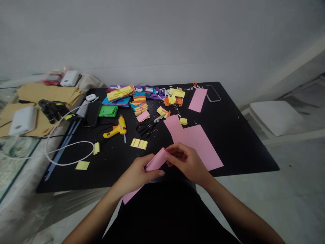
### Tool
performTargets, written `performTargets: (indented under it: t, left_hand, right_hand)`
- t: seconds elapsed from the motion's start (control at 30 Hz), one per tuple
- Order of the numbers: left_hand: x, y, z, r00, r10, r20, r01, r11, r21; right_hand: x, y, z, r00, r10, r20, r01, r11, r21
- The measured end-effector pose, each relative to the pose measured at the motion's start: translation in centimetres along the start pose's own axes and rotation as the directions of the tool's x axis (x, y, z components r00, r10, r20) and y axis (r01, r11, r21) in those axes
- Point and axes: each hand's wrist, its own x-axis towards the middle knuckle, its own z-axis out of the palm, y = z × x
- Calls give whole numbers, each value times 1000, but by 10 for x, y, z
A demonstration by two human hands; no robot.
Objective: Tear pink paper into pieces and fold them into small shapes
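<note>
Pink paper (156, 160), folded, lower centre of frame: left hand (140, 173) grips it, likely for steadiness; right hand (187, 162) pinches top end, seemingly controlling fold. Scissors (151, 124) lie mid-frame on worktop (243, 149), probably for easy reach.

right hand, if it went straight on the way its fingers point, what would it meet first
The pink paper that the right hand already touches; past that, probably the left hand, though depth is hard to judge.
</note>
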Motion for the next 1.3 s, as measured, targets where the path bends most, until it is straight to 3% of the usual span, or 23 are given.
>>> performTargets:
  t: [0.1,0.23,0.4,0.7,0.93,1.3]
  left_hand:
    - [-2,5,-2,995,100,3,-99,990,104]
    - [-2,10,1,978,197,-65,-200,979,-37]
    - [2,7,9,954,221,-204,-243,966,-88]
    - [4,16,3,935,213,-282,-260,955,-140]
    - [3,14,1,968,133,-211,-183,955,-235]
    - [2,13,-3,980,126,-153,-168,938,-304]
  right_hand:
    - [-1,1,4,999,-19,-25,19,1000,-11]
    - [-5,1,9,999,-36,-22,36,999,-37]
    - [-10,3,16,997,-75,-29,74,996,-41]
    - [-15,5,20,993,-65,-100,68,997,21]
    - [-16,0,19,993,-67,-95,71,997,39]
    - [-14,5,16,985,-149,-83,151,988,17]
